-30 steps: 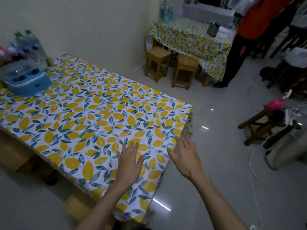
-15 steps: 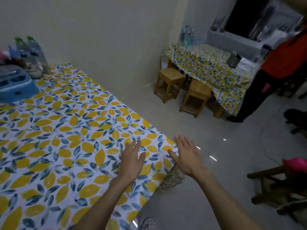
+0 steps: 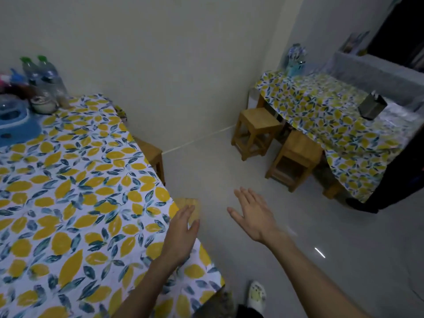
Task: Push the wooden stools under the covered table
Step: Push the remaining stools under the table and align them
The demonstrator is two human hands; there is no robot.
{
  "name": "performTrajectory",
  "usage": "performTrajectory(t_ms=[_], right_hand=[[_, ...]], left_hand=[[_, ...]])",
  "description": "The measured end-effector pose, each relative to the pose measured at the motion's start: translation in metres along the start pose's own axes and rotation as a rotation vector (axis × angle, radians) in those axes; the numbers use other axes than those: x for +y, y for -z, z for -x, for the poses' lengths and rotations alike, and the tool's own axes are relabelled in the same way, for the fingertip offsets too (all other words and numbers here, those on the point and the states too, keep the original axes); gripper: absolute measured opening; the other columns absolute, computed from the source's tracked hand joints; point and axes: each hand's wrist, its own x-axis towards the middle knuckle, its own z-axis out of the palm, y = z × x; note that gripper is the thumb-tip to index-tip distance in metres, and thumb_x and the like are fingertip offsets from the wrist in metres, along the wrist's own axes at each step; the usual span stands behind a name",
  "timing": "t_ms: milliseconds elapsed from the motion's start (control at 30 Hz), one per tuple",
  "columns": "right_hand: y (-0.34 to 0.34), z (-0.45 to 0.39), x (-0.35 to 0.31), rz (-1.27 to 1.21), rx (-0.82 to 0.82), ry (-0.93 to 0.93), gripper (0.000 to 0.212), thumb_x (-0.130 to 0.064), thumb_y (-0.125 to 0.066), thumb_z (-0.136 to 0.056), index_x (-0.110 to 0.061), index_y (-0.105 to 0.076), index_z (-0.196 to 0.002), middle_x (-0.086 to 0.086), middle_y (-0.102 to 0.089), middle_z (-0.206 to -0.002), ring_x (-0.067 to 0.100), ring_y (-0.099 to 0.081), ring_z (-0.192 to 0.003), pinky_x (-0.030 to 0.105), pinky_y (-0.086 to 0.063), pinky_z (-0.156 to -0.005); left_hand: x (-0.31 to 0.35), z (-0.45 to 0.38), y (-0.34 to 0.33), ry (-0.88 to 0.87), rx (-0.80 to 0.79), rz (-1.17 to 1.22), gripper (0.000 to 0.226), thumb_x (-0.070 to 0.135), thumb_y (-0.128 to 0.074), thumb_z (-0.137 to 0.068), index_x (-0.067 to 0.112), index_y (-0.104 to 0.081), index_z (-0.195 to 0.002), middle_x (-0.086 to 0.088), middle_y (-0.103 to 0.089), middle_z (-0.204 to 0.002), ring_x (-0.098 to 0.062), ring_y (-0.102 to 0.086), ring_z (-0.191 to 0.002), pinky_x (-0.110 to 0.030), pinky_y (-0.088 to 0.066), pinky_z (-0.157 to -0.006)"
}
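Note:
A table under a lemon-print cloth [image 3: 75,203] fills the left half. My left hand [image 3: 182,235] hovers open over its right edge. Just beyond those fingers the corner of a wooden stool [image 3: 191,206] sticks out from under the cloth. Another stool [image 3: 152,154] shows partly under the table's far side by the wall. My right hand [image 3: 253,216] is open above the bare floor, to the right of the table. Two more wooden stools [image 3: 258,129] [image 3: 298,157] stand in front of a second lemon-cloth table [image 3: 332,125] at the right.
Water bottles [image 3: 44,76], a jar and a blue container [image 3: 13,120] stand at the near table's far left. A metal holder [image 3: 372,106] sits on the far table. A dark-clothed person's leg [image 3: 394,187] stands at the right. My shoe [image 3: 257,294] is on the white tiled floor.
My view has moved forward and swung right along the table. Both hands have left the cloth's corner; the right one is over the floor now. A stool corner beneath the edge came into sight.

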Motion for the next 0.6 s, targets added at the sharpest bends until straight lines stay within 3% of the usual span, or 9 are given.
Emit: performTrajectory(t_ms=[167,367,467,600], right_hand=[[0.026,-0.081,0.073,0.013,-0.049,0.156,0.069,-0.061,-0.020,-0.097,-0.022,-0.012,-0.154,0.002,-0.008,-0.163,0.020,-0.003,-0.150,0.041,-0.003,-0.121],[0.062,-0.172,0.153,0.072,-0.096,0.295,0.068,-0.057,-0.029,-0.098,-0.022,-0.012,-0.154,0.002,-0.009,-0.163,0.019,-0.003,-0.150,0.037,-0.002,-0.122],[0.074,-0.213,0.167,0.065,-0.111,0.369,0.068,-0.056,-0.031,-0.098,-0.020,-0.015,-0.154,0.003,-0.012,-0.163,0.021,-0.007,-0.149,0.036,-0.003,-0.121],[0.090,-0.287,0.162,0.064,-0.144,0.514,0.068,-0.055,-0.031,-0.099,-0.020,-0.013,-0.154,0.002,-0.010,-0.163,0.022,-0.006,-0.149,0.035,-0.002,-0.121]], left_hand=[[0.042,-0.070,-0.064,0.105,0.176,0.042,0.044,0.017,-0.053,-0.095,0.009,-0.045,-0.138,-0.011,-0.042,-0.147,-0.025,-0.035,-0.138,-0.033,-0.025,-0.114],[0.095,-0.132,-0.111,0.254,0.287,0.057,0.058,0.037,-0.041,-0.089,0.009,-0.041,-0.140,-0.012,-0.036,-0.151,-0.026,-0.027,-0.142,-0.034,-0.017,-0.118],[0.102,-0.156,-0.118,0.325,0.366,0.034,0.062,0.038,-0.040,-0.085,0.009,-0.041,-0.140,-0.014,-0.035,-0.150,-0.029,-0.026,-0.142,-0.036,-0.018,-0.118],[0.105,-0.202,-0.112,0.393,0.476,0.062,0.046,0.032,-0.036,-0.096,0.016,-0.044,-0.139,-0.013,-0.035,-0.151,-0.025,-0.028,-0.141,-0.029,-0.018,-0.114]])
